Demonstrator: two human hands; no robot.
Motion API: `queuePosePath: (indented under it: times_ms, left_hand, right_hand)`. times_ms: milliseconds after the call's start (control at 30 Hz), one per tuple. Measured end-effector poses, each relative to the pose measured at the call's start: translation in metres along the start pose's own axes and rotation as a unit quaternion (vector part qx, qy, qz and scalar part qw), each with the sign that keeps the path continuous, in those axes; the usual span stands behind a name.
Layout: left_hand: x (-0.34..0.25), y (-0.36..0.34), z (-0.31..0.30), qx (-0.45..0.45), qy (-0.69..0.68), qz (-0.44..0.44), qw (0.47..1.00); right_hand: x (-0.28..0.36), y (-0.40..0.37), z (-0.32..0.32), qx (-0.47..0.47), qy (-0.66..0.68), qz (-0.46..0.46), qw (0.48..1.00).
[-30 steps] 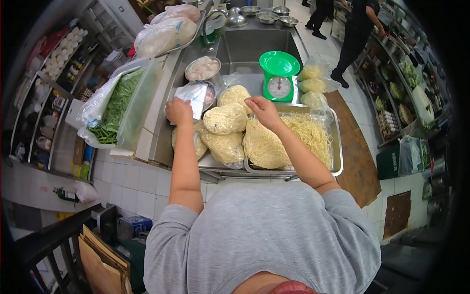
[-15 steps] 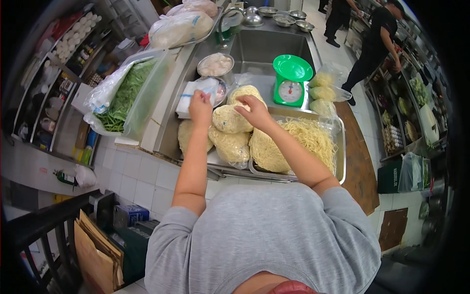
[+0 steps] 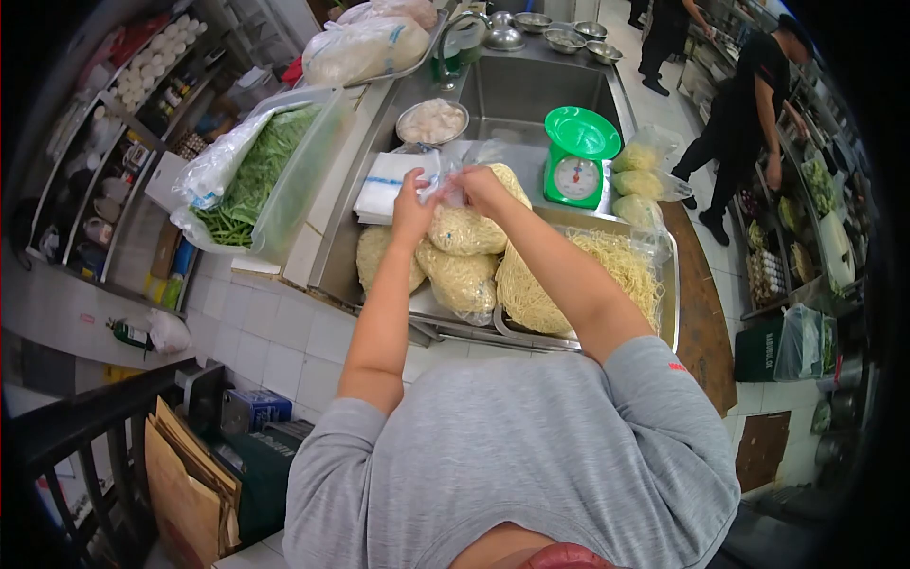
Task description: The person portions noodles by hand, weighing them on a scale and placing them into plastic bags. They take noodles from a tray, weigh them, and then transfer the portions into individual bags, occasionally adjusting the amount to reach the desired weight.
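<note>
Right between the hands (image 3: 413, 211) sits a clear plastic bag (image 3: 452, 192)

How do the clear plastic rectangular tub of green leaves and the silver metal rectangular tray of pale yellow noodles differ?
The clear tub has tall walls; the metal tray is shallow.
The tub holds flat green leaves, while the tray holds thin, tangled yellow noodles.
Both are open-topped and hold food.

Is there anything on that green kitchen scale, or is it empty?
Empty. The green pan on top of the scale shows bare, with nothing resting on it.
</note>
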State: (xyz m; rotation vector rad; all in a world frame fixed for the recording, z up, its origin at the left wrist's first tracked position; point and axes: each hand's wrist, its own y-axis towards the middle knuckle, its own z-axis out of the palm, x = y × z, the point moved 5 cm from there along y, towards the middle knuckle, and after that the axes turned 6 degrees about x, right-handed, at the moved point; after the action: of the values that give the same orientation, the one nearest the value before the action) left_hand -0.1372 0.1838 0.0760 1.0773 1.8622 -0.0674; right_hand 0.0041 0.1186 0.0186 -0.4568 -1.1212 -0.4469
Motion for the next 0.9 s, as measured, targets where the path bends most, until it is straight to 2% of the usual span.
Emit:
queuePosePath:
  times_ms: [33,133,233,267,367,400,500,567,633,667,767,800,833,867,900]
  left_hand:
    - [0.003,0.0,-0.001,0.039,-0.037,-0.062,0.997]
    - [0.025,0.011,-0.024,-0.03,0.133,-0.082,0.987]
    - [0.003,0.004,-0.025,-0.072,0.347,0.099,0.93]
    - [-0.001,0.005,-0.018,0.0,0.323,0.173,0.93]
    - [0.001,-0.001,0.009,0.122,0.331,0.198,0.915]
    - [0.013,0.004,0.011,0.134,0.304,0.143,0.932]
    - [0.011,0.015,0.0,0.142,0.382,0.057,0.911]
    - [0.007,0.016,-0.002,0.141,0.411,0.039,0.9]
    - [0.002,0.016,-0.001,0.131,0.434,0.033,0.89]
    - [-0.007,0.014,0.0,0.122,0.448,0.037,0.885]
    - [-0.062,0.007,0.003,-0.042,0.258,0.178,0.949]
    - [-0.076,0.002,0.008,-0.044,0.027,0.185,0.981]
    - [-0.077,0.002,0.028,0.0,-0.11,0.077,0.991]
    - [-0.077,-0.004,0.054,0.046,-0.241,-0.036,0.969]
    - [-0.075,-0.013,0.074,0.09,-0.363,-0.151,0.915]
  right_hand:
    - [0.004,-0.002,0.001,-0.011,-0.014,-0.007,1.0]
    - [0.028,-0.018,-0.018,-0.083,-0.029,-0.039,0.995]
    - [0.037,-0.025,-0.044,-0.124,-0.102,-0.056,0.985]
    - [0.038,-0.027,-0.049,-0.128,-0.101,-0.054,0.985]
    - [0.039,-0.033,-0.053,-0.09,-0.14,-0.051,0.985]
    - [0.042,-0.037,-0.058,-0.11,-0.161,-0.072,0.978]
    - [0.06,-0.052,-0.078,-0.177,-0.191,-0.134,0.956]
    - [0.093,-0.092,-0.095,-0.234,-0.172,-0.169,0.942]
    - [0.113,-0.129,-0.124,-0.257,-0.142,-0.153,0.944]
    - [0.113,-0.14,-0.145,-0.234,-0.09,-0.15,0.956]
    - [0.118,-0.178,-0.181,-0.174,0.061,-0.159,0.97]
    - [0.122,-0.19,-0.185,-0.153,0.109,-0.165,0.968]
    - [0.125,-0.198,-0.188,-0.143,0.117,-0.173,0.968]
    - [0.125,-0.206,-0.192,-0.132,0.125,-0.178,0.967]
    - [0.125,-0.215,-0.195,-0.121,0.134,-0.181,0.967]
